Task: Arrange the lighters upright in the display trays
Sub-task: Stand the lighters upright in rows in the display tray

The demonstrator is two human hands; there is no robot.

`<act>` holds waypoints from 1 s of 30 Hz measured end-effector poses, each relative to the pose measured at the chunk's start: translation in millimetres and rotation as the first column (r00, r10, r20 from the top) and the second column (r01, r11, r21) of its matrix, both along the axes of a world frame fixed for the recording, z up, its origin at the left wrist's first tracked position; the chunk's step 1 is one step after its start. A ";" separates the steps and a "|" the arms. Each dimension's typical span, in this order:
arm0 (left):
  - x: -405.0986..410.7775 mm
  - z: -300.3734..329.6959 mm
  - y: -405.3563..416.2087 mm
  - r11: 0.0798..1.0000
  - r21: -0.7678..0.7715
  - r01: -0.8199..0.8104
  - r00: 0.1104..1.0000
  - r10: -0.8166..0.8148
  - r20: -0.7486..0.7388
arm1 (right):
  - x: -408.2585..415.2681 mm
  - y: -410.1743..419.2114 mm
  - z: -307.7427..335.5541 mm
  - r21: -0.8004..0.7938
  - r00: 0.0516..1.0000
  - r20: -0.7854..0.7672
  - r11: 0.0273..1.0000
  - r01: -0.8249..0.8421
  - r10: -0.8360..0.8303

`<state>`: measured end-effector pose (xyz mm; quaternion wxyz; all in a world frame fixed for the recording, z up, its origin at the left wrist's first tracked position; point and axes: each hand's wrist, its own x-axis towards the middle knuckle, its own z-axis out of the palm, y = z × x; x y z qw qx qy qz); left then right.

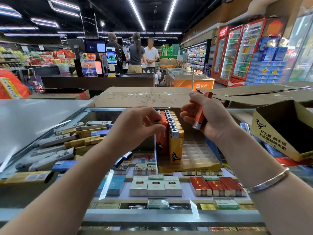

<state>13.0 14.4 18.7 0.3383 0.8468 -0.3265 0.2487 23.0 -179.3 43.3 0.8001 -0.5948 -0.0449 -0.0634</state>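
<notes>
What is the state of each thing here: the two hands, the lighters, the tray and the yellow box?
left hand: fingers pinch the top of an orange lighter in the row.
right hand: grips a loose orange lighter, head down.
orange row: upright in tray.
yellow row: upright in tray.
display tray: right side unfilled.
yellow box: open, tilted.

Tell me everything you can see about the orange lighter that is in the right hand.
The orange lighter is slim, with a glossy orange body that looks like plastic and a silver metal cap. It lies tilted, cap end down toward the wrist, orange base up and away. The right hand holds it, fingers curled round its middle, above the display tray and touching nothing else. Any print on it cannot be read.
</notes>
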 end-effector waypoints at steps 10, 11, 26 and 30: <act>-0.1 2.6 1.6 0.999 0.011 0.051 0.998 -0.050 -0.038 | -0.9 0.4 -1.0 -0.024 1.000 -0.020 1.000 0.014 -0.015; -1.1 3.9 2.3 0.999 0.023 0.049 0.999 -0.048 -0.022 | -0.7 0.2 -1.2 -0.033 0.999 -0.027 0.999 0.032 -0.033; -6.3 5.5 -0.4 0.996 -0.084 0.020 0.999 -0.016 0.046 | -0.9 2.1 -0.3 0.055 0.998 0.054 0.998 -0.034 0.031; -6.8 3.2 -5.2 0.981 -0.186 0.064 0.997 -0.071 -0.033 | -2.7 7.2 -1.6 0.101 0.959 0.148 0.961 -0.258 0.242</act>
